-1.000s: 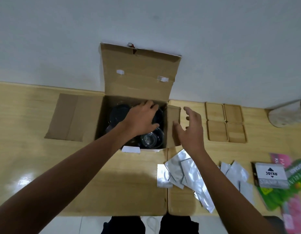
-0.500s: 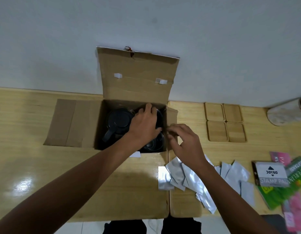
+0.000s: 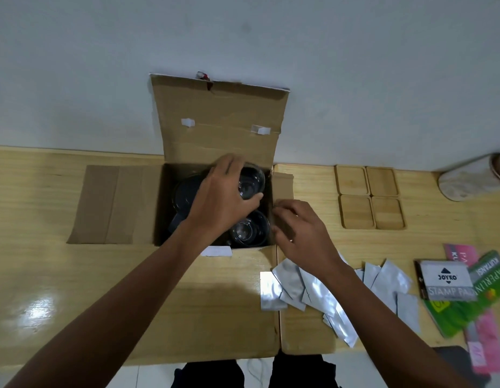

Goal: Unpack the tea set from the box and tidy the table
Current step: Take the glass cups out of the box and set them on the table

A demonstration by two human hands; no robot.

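An open cardboard box [image 3: 220,127] stands on the wooden table against the wall, its flaps spread out. My left hand [image 3: 226,197] is inside it, gripping a clear glass cup [image 3: 253,182] at the box's far right. A second glass cup [image 3: 250,229] sits below it in the box. A dark teapot [image 3: 184,194] fills the left side, partly hidden by my arm. My right hand [image 3: 299,231] rests on the box's right flap [image 3: 282,186], fingers pinching its edge.
Four wooden coasters [image 3: 370,196] lie in a square to the right of the box. Several silver foil sachets [image 3: 313,289] are scattered near the front edge. A stamp pad box [image 3: 444,278] and green and pink packets [image 3: 467,303] lie far right. A pale rolled object [image 3: 467,177] sits by the wall.
My left hand has closed around a glass cup and raised it toward the box's far side. My right hand moved from open air onto the right flap.
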